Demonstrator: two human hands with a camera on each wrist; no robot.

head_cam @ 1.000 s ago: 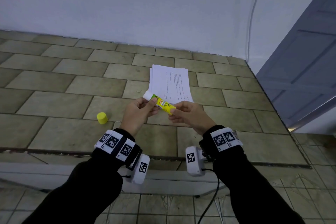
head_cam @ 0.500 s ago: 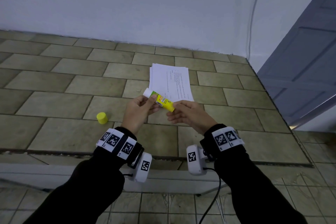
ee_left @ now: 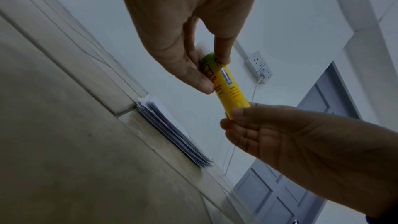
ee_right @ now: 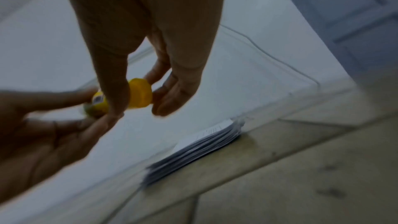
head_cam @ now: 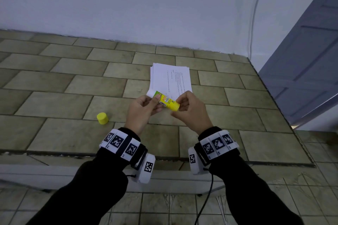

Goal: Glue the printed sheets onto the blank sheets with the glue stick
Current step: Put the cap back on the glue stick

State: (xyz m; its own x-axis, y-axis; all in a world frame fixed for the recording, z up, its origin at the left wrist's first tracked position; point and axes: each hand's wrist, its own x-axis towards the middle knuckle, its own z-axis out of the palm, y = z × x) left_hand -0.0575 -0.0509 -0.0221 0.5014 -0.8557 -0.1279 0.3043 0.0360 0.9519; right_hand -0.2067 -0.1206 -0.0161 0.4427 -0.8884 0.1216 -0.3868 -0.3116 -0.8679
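A yellow and green glue stick (head_cam: 167,101) (ee_left: 228,83) (ee_right: 140,95) is held in the air between both hands, uncapped, with its white tip up and to the left. My left hand (head_cam: 154,102) (ee_left: 212,72) pinches its upper green part. My right hand (head_cam: 178,106) (ee_right: 137,101) pinches the yellow base with thumb and fingertips. Just beyond the hands, a stack of white sheets (head_cam: 170,80) (ee_left: 172,130) (ee_right: 200,146) lies on the tiled surface, its top sheet printed. The yellow cap (head_cam: 102,118) stands on the tiles to the left.
The tiled ledge (head_cam: 54,97) ends at a front edge (head_cam: 164,159) near my wrists and at a wall behind. A grey door (head_cam: 301,78) stands at the right. A wall socket (ee_left: 259,67) has a white cable hanging down.
My right fingers have shifted round the stick's yellow base, with the thumb now over it. Both hands and the stick have drifted slightly toward the paper stack.
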